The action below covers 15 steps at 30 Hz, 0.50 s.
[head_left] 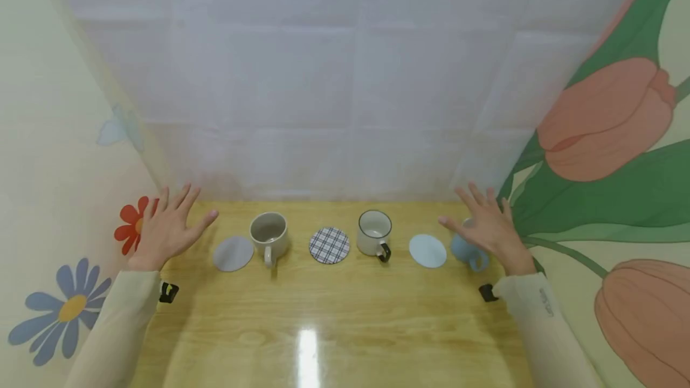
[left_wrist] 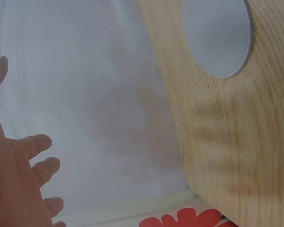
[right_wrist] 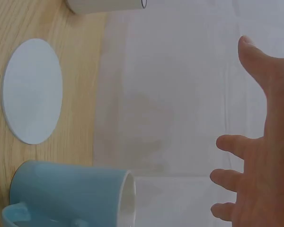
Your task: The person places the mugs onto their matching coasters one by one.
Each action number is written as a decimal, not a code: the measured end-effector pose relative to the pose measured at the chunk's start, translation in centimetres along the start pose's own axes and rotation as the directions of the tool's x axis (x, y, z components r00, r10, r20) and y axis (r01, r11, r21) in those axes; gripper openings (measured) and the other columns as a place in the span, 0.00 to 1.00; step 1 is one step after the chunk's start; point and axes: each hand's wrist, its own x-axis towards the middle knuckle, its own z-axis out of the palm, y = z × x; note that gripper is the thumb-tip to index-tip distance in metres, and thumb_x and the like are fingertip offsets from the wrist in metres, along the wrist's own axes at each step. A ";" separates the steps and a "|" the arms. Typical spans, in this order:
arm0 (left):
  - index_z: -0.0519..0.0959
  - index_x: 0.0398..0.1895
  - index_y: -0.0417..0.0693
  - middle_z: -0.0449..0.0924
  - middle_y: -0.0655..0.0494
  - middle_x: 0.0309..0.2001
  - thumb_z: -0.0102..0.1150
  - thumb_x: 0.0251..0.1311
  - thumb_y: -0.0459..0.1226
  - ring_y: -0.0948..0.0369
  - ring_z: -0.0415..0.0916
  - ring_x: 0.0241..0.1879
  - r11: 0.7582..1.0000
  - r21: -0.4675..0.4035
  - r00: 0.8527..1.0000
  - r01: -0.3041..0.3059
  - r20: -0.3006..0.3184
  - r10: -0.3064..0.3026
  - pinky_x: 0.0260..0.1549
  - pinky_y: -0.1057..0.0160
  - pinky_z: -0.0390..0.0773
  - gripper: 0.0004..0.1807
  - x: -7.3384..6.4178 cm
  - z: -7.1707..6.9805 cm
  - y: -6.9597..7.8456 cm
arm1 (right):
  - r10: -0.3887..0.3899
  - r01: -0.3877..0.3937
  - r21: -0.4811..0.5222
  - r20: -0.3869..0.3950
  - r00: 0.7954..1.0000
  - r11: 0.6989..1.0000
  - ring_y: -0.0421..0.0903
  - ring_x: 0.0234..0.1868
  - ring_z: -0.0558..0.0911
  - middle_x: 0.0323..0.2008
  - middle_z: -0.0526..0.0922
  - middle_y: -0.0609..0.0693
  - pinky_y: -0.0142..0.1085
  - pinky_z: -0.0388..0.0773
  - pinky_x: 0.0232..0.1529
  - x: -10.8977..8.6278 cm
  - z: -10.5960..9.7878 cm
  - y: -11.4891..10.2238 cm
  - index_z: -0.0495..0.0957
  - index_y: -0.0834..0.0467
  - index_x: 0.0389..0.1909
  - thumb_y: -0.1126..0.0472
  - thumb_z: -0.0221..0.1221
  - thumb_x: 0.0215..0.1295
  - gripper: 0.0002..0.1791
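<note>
My left hand (head_left: 168, 229) hovers with fingers spread at the table's left side, nearest a round grey coaster (head_left: 233, 254). On the other side my right hand (head_left: 487, 226), also spread and holding nothing, is above a light blue mug (right_wrist: 68, 194), partly covering it in the head view. Between the hands a row runs across the table: a greyish-beige mug (head_left: 269, 237), a plaid round coaster (head_left: 329, 245), a white mug (head_left: 374, 233) with dark rim and black-marked handle, and a pale blue round coaster (head_left: 428, 251). The mugs stand upright, handles toward me.
The wooden table (head_left: 259, 328) carries the row near its far edge. Behind it hangs a creased white sheet (head_left: 323, 88). A flower-printed panel (head_left: 54, 196) stands on the left and a tulip-printed one (head_left: 604, 208) on the right.
</note>
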 end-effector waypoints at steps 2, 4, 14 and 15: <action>0.55 0.86 0.47 0.51 0.37 0.85 0.50 0.73 0.67 0.24 0.36 0.82 1.000 0.001 1.000 0.002 -0.001 -0.002 0.75 0.20 0.36 0.50 -0.1 0.1 -0.1 | -0.005 0.005 0.009 -0.007 1.000 1.000 0.78 0.83 0.33 0.87 0.36 0.62 0.81 0.25 0.74 -0.1 0.1 -0.2 0.44 0.50 0.89 0.23 0.51 0.72 0.56; 0.55 0.87 0.48 0.51 0.37 0.85 0.50 0.73 0.67 0.24 0.36 0.82 1.000 0.000 1.000 0.004 -0.003 -0.004 0.76 0.20 0.35 0.50 -0.2 0.2 -0.2 | -0.013 0.013 0.016 -0.013 1.000 1.000 0.78 0.83 0.33 0.88 0.37 0.62 0.81 0.25 0.74 -0.2 0.1 -0.4 0.44 0.50 0.88 0.23 0.52 0.72 0.56; 0.56 0.86 0.46 0.54 0.35 0.84 0.51 0.74 0.66 0.26 0.35 0.83 1.000 -0.016 1.000 0.000 -0.014 0.000 0.78 0.23 0.34 0.49 -0.5 0.7 -0.3 | -0.062 0.060 -0.038 -0.045 0.997 0.997 0.79 0.83 0.41 0.87 0.42 0.64 0.81 0.34 0.75 0.1 0.4 -1.4 0.47 0.53 0.88 0.24 0.53 0.72 0.56; 0.56 0.86 0.45 0.54 0.35 0.84 0.51 0.74 0.66 0.27 0.34 0.83 1.000 -0.017 1.000 -0.001 -0.014 0.000 0.78 0.23 0.34 0.49 -0.5 0.7 -0.2 | -0.064 0.062 -0.039 -0.047 0.997 0.997 0.79 0.83 0.41 0.87 0.43 0.65 0.81 0.34 0.75 0.1 0.3 -1.6 0.47 0.53 0.88 0.24 0.54 0.72 0.57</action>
